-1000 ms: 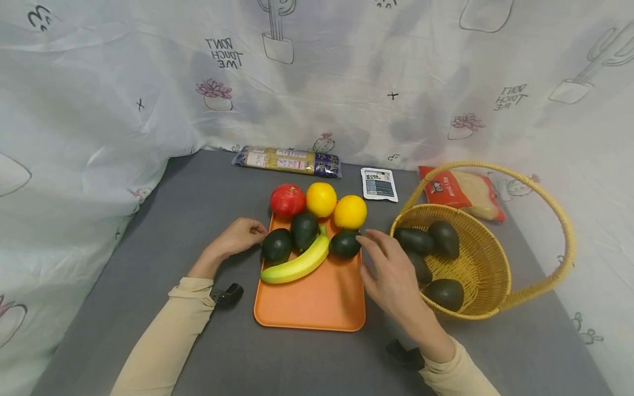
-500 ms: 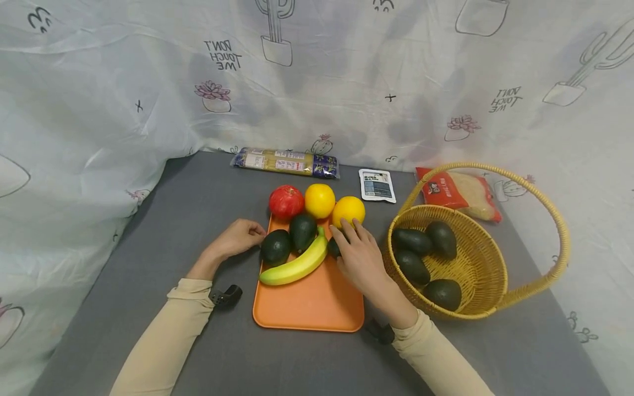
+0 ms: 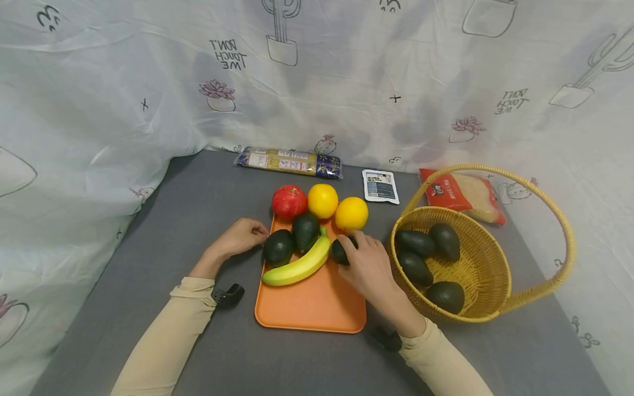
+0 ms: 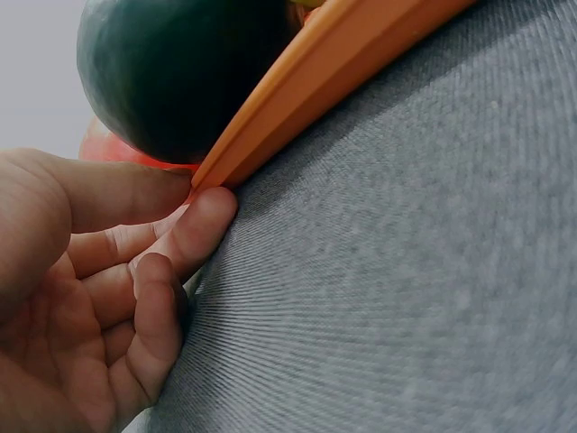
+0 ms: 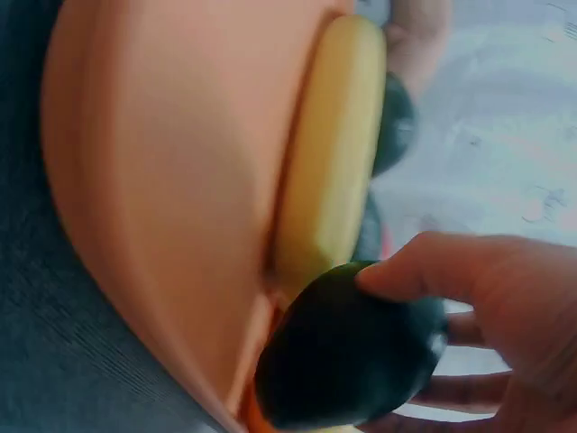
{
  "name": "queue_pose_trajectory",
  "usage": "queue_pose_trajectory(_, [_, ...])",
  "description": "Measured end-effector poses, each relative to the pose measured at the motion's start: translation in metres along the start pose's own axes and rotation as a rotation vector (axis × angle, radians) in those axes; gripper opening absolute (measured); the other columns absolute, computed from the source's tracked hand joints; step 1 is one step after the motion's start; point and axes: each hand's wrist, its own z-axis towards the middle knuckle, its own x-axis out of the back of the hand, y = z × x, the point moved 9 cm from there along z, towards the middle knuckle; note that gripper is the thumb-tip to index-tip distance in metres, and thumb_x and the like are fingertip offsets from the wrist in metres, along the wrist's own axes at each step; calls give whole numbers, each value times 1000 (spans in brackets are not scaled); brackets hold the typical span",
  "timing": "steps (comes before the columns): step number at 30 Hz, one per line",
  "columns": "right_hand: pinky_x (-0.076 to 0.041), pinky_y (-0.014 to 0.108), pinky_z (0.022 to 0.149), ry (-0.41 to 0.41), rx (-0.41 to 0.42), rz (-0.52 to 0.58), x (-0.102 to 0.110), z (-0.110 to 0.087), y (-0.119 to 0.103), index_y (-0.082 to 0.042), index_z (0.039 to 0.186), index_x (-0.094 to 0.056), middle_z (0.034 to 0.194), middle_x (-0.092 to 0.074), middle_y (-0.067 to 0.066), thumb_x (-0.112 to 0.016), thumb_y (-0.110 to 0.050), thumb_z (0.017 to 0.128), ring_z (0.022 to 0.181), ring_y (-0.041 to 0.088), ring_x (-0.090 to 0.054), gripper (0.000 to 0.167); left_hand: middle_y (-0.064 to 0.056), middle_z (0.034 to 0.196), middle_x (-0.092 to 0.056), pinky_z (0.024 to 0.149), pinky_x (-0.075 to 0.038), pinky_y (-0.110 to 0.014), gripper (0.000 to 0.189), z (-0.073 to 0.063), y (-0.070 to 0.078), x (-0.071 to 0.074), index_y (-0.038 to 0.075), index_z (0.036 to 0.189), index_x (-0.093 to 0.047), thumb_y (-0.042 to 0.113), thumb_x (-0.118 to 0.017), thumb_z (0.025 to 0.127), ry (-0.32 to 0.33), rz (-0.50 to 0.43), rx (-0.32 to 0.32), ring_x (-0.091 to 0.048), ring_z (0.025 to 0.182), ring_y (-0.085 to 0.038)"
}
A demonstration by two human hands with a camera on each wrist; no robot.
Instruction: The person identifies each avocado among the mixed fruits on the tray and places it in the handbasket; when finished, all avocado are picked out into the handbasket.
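Note:
My right hand (image 3: 369,269) grips a dark green avocado (image 5: 338,352) over the right side of an orange tray (image 3: 312,308), thumb on one side and fingers round the other in the right wrist view. At the tray's left edge, my left hand (image 3: 241,236) pinches the rim between thumb and forefinger, as the left wrist view (image 4: 194,185) shows. A yellow banana (image 3: 297,271) lies slanted across the tray. Two more avocados rest beyond it, one (image 3: 278,248) close by my left fingertips and another (image 3: 305,230) farther back.
A red pomegranate (image 3: 289,202) and two yellow-orange round fruits (image 3: 323,201) sit at the tray's far end. Right of the tray stands a tall-handled wicker basket (image 3: 497,264) with several avocados. Behind lie a noodle pack (image 3: 289,161), a white packet (image 3: 380,186) and a red bag (image 3: 448,190).
My right hand has moved left over the avocado at the tray's right side, covered it, and now has its fingers round it. My left hand has stayed at the tray's rim.

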Motion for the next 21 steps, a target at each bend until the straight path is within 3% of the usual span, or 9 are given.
queue_pose_trajectory(5, [-52, 47, 75, 80, -100, 150, 37, -15, 20, -12, 122, -62, 113, -62, 14, -83, -29, 69, 86, 33, -62, 59, -15, 88, -72, 70, -46, -27, 20, 1, -2, -2, -4, 102, -70, 10, -58, 92, -2, -13, 8, -62, 77, -18])
queue_pose_trajectory(12, [-48, 54, 83, 158, -285, 200, 85, -39, 74, -6, 126, -58, 124, -59, 17, -82, -23, 72, 102, 37, -60, 62, -13, 86, -71, 69, -45, -27, 20, 3, -3, 0, -4, 100, -70, 11, -58, 92, -5, -11, 17, -59, 75, -16])
queue_pose_trajectory(18, [-47, 57, 75, 154, -454, 139, 100, -61, 120, -5, 129, -55, 117, -63, 19, -79, -22, 76, 99, 39, -60, 61, -13, 86, -71, 69, -45, -27, 20, 1, -3, 1, -3, 101, -70, 11, -59, 92, -4, -11, 20, -60, 76, -17])
queue_pose_trajectory(21, [-47, 57, 72, 107, -519, 116, 97, -69, 137, -2, 128, -53, 112, -63, 22, -77, -23, 78, 94, 40, -60, 60, -13, 87, -71, 69, -45, -27, 20, 1, -2, 1, -4, 101, -69, 10, -59, 93, -3, -14, 21, -61, 77, -18])
